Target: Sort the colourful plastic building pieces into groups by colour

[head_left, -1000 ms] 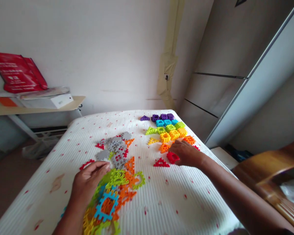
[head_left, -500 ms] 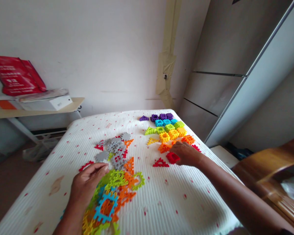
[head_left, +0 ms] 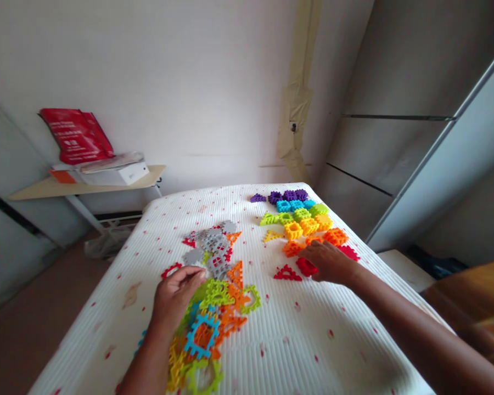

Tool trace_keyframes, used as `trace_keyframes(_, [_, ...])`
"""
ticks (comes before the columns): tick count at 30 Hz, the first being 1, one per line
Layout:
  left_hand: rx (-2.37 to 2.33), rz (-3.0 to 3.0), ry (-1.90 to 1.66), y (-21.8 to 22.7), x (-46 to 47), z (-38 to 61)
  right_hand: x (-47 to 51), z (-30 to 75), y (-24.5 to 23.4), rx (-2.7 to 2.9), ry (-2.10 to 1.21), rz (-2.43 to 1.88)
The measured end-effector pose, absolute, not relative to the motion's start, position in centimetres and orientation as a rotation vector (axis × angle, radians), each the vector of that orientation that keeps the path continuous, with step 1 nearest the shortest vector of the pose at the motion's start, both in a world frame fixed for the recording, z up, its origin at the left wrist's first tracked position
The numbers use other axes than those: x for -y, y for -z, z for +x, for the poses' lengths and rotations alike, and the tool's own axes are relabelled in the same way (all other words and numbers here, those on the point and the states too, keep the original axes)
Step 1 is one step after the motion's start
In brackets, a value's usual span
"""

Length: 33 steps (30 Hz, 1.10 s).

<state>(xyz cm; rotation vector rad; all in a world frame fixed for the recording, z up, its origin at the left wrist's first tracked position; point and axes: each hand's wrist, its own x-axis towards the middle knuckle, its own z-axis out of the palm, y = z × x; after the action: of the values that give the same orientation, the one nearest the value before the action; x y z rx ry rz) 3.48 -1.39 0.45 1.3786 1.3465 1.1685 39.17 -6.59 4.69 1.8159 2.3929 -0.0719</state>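
Both hands — left (head_left: 176,296); right (head_left: 330,262) — palms down

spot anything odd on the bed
The brown stain on the ribbed white bed cover stands out, just left of the left hand. The tiles also look mismatched: a jumbled heap of plastic tiles lies at that hand, while past the right hand the colour rows sit neatly sorted.
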Motion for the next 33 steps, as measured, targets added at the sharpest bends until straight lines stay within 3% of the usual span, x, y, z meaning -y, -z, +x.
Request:
trace_keyframes(14, [-1.337, 1.440, -1.182, -0.6, 1.5, 3.5, 6.8, 38.3, -5.1, -2.399, -0.095, 1.843])
trace_keyframes(20, [-1.320, 1.471, -1.184, -0.2, 1.3, 3.4, 6.2, 34.6, -6.3, -2.663, -0.217, 1.763])
trace_keyframes(33, [-1.462, 1.444, -1.294, 0.5, 0.7, 2.7, -1.4, 21.2, -1.9, -2.759, 0.021, 1.774])
